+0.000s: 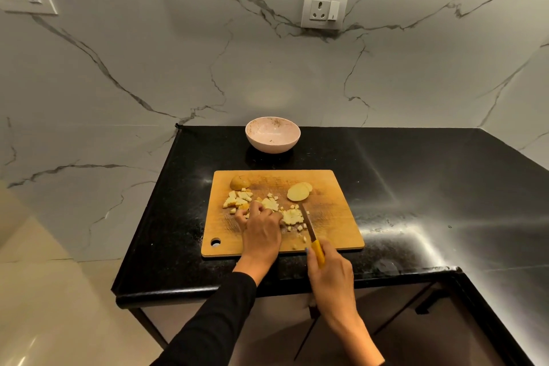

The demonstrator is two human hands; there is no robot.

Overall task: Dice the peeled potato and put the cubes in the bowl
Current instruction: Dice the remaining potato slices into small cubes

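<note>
On the wooden cutting board (pixel 332 217) lie several potato cubes (pixel 292 216), a stack of round potato slices (pixel 298 192) at the right and a potato end piece (pixel 239 182) at the back left. My left hand (pixel 261 229) rests on the board with curled fingers on the cut pieces. My right hand (pixel 329 273) grips a yellow-handled knife (pixel 310 232), its blade lying beside the cubes. A pale pink bowl (pixel 272 134) stands behind the board and looks empty.
The board lies on a black stone counter (pixel 416 187) set in a corner of marble-patterned walls. The counter's front edge (pixel 208 291) runs just below the board. Wall sockets (pixel 324 8) sit above the counter.
</note>
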